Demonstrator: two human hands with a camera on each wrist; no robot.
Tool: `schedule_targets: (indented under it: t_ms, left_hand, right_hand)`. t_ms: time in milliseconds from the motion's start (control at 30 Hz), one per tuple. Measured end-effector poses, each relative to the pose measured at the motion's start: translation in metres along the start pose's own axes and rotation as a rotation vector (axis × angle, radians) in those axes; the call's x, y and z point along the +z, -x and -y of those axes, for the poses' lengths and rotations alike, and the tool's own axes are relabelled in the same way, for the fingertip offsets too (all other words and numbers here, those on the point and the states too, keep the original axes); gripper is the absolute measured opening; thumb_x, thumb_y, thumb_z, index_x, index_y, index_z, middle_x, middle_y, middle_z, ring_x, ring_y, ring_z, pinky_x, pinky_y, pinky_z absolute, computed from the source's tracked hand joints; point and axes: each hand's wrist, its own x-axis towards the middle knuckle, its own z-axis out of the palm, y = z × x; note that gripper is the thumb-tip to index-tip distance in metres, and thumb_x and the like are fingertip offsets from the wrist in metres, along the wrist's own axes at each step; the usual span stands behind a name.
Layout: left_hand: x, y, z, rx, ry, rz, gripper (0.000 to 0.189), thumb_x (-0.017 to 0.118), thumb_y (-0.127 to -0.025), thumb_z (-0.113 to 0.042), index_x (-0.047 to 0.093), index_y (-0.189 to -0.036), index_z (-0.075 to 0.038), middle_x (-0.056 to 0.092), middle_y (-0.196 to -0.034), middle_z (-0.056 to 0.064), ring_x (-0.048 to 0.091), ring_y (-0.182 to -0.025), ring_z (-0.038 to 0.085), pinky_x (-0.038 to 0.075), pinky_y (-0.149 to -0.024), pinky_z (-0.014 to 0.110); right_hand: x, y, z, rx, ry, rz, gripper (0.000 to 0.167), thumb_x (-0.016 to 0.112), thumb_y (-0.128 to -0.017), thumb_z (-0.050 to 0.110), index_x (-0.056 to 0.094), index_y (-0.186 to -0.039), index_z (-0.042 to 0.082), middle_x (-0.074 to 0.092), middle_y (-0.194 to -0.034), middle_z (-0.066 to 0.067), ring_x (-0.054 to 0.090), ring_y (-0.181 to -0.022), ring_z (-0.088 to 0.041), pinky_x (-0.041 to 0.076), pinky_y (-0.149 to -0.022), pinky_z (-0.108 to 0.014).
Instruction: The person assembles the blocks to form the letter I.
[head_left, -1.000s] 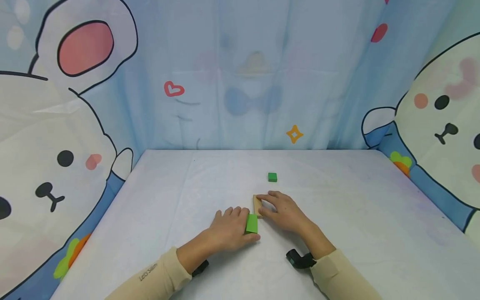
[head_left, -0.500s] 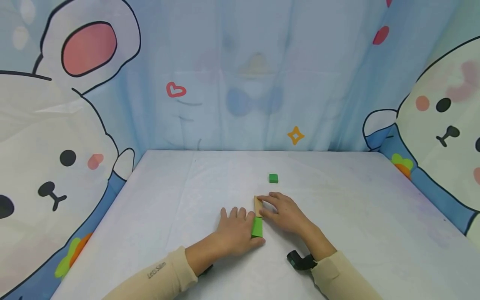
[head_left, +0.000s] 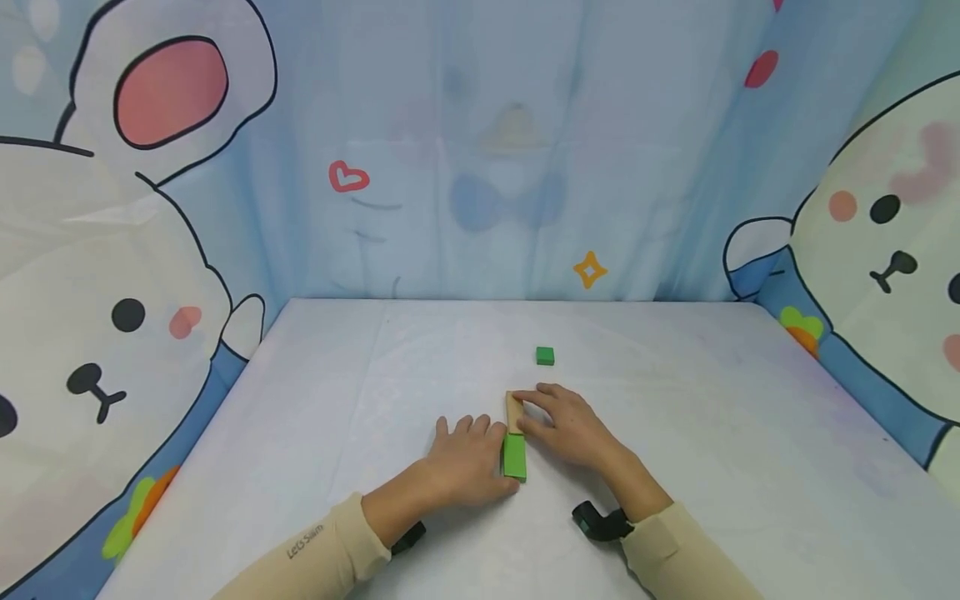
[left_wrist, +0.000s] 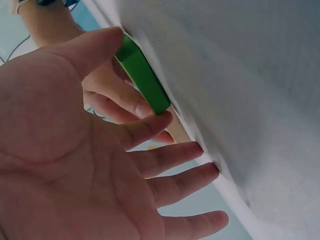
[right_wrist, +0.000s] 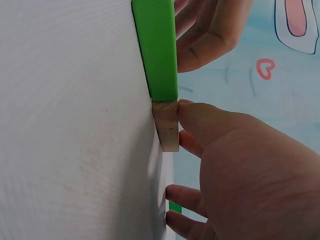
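A bright green rectangular block (head_left: pixel 514 457) lies lengthwise on the white table, its far end against the near end of a plain wooden block (head_left: pixel 514 413). My left hand (head_left: pixel 468 463) holds the green block by its ends, thumb at the near one and index fingertip at the far one, with the other fingers spread; the left wrist view shows this grip on the green block (left_wrist: pixel 145 77). On the wooden block's right side, my right hand (head_left: pixel 568 423) pinches it with thumb and index finger. In the right wrist view the wooden block (right_wrist: pixel 166 127) continues the green one's line.
A small dark green block (head_left: pixel 545 356) sits farther back, beyond the right hand. The white tabletop (head_left: pixel 712 400) ends at a blue curtain (head_left: pixel 480 167) printed with cartoon animals. Black wrist mounts (head_left: pixel 602 522) jut from under the sleeves.
My left hand has shifted right with the green block, bringing it into line under the wooden block. Its fingers now show more of the block. The right hand keeps its place.
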Motion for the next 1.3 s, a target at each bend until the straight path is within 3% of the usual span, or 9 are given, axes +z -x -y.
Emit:
schedule_targets:
  t_ms: [533, 1300]
  left_hand:
    - [-0.0038, -0.0032, -0.0028, 0.002, -0.017, -0.011, 0.064, 0.069, -0.093, -0.057, 0.052, -0.139, -0.016, 0.058, -0.127, 0.005, 0.054, -0.115, 0.025, 0.039, -0.105, 0.057]
    - [-0.0007, -0.0082, -0.0081, -0.023, 0.001, -0.008, 0.070, 0.076, -0.090, -0.055, 0.057, -0.141, -0.010, 0.061, -0.136, 0.008, 0.057, -0.125, 0.029, 0.038, -0.111, 0.061]
  right_hand:
    - [-0.0055, -0.0018, 0.0027, 0.022, 0.004, 0.017, 0.049, 0.060, -0.104, 0.038, 0.056, -0.150, 0.020, 0.046, -0.157, -0.025, 0.040, -0.146, -0.050, 0.031, -0.116, -0.069]
    - [-0.0008, -0.0010, 0.0001, 0.025, -0.004, 0.022, 0.050, 0.059, -0.104, 0.038, 0.056, -0.150, 0.020, 0.046, -0.157, -0.024, 0.040, -0.146, -0.049, 0.031, -0.116, -0.068]
